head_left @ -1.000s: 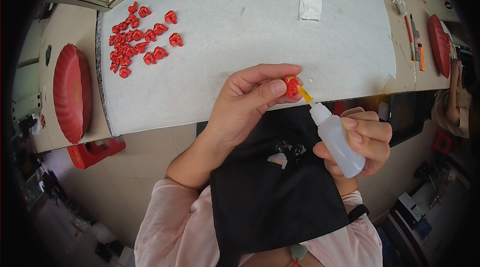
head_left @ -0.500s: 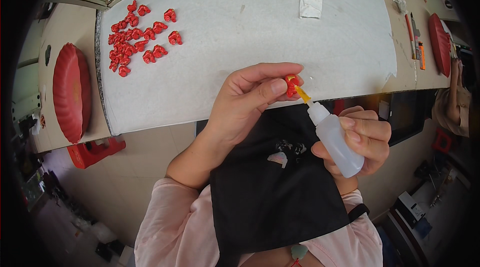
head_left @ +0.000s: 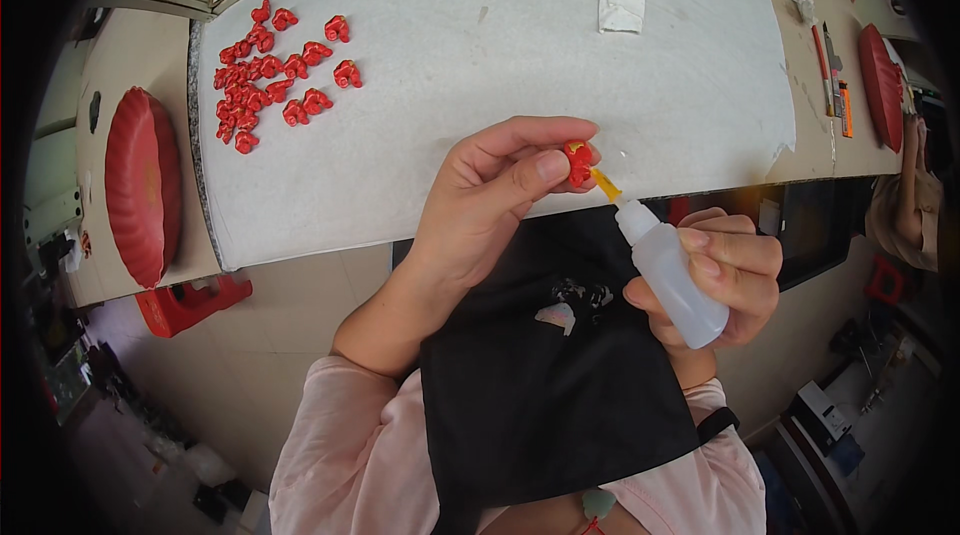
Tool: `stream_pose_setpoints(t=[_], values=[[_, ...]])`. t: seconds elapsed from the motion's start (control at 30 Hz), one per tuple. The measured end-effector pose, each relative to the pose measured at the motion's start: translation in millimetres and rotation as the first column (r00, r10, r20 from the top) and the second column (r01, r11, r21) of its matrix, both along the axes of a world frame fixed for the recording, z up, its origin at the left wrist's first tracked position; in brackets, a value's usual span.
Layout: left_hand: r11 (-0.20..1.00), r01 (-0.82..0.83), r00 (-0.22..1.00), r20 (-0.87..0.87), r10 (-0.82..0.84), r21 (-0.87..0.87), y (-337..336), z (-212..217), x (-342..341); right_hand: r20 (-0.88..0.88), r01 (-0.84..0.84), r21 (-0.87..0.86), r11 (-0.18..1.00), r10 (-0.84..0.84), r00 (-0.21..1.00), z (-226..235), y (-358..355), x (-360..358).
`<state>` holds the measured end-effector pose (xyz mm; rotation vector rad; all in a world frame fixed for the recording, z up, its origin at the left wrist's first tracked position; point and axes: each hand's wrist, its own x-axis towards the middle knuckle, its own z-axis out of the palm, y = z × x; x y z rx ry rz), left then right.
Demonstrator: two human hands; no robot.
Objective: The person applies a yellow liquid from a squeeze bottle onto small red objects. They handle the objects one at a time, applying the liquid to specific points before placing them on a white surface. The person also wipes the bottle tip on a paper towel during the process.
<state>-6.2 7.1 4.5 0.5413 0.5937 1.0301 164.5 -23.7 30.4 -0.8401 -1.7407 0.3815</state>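
Pinched between the thumb and fingers of my left hand (head_left: pixel 490 185) is a small, glossy red figurine (head_left: pixel 578 165) with gold-yellow marks near its top. My right hand (head_left: pixel 735 270) wraps round a translucent white squeeze bottle (head_left: pixel 682 285), tilted so that its yellow tip (head_left: pixel 606 186) points up and left. That tip lies at the lower right edge of the figurine; whether they touch I cannot tell. Both hands are over the near edge of the white-covered table (head_left: pixel 480 65). Several similar red figurines (head_left: pixel 265 85) lie loosely grouped at the table's left.
A folded white pad (head_left: pixel 621 5) lies at the far right of the sheet. On either side stand red fluted trays, one left (head_left: pixel 143 185) and one right (head_left: pixel 880 85). Beside the right one are a brush (head_left: pixel 826 65) and an orange lighter (head_left: pixel 846 110). A red stool (head_left: pixel 190 305) is below left.
The figurine has turned in my left fingers, which rose slightly and shifted left. The bottle's tip, earlier against the middle of the figurine, is now at its lower edge.
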Motion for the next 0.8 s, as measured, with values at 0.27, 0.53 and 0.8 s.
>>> stream_pose_setpoints(t=[0.27,0.53,0.8], values=[[1.0,-0.009,1.0,0.024,0.009,0.009,1.7,-0.8,0.0,-0.048,0.071,-0.021,0.997,-0.072,0.996,4.0,2.4,1.3],[0.997,-0.058,0.994,-0.085,0.063,0.051,0.7,0.9,-1.3,0.008,0.055,-0.03,0.998,-0.055,0.998,4.5,2.3,-2.9],[0.997,-0.052,0.995,-0.083,0.057,0.056,0.7,2.4,-1.4,0.035,0.068,-0.042,0.997,-0.066,0.997,3.6,1.1,-2.4]])
